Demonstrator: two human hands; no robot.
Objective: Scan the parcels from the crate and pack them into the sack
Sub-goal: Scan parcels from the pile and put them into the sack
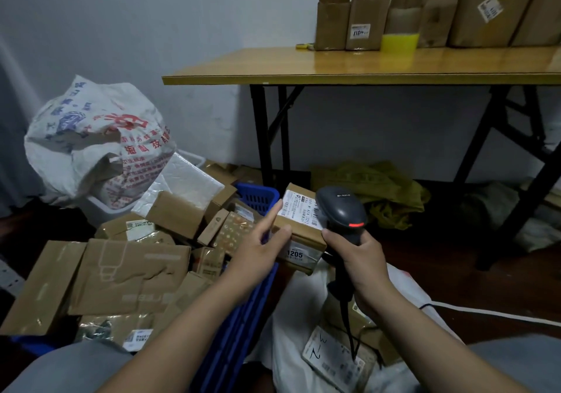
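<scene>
Parcel (303,238) is sitting at the centre of the frame, held up by the left hand (258,251), whose fingers (271,214) are pinching its near edge. The right hand (362,256) is wrapping its fingers tightly round the scanner (341,210), just beside the parcel's label. The blue crate (243,316) of boxes is lying at lower left, and the white sack (288,332) is lying open below the hands.

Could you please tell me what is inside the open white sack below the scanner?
A labelled parcel with handwriting on it and a brown box lie in the white sack; anything beneath them is covered.
</scene>
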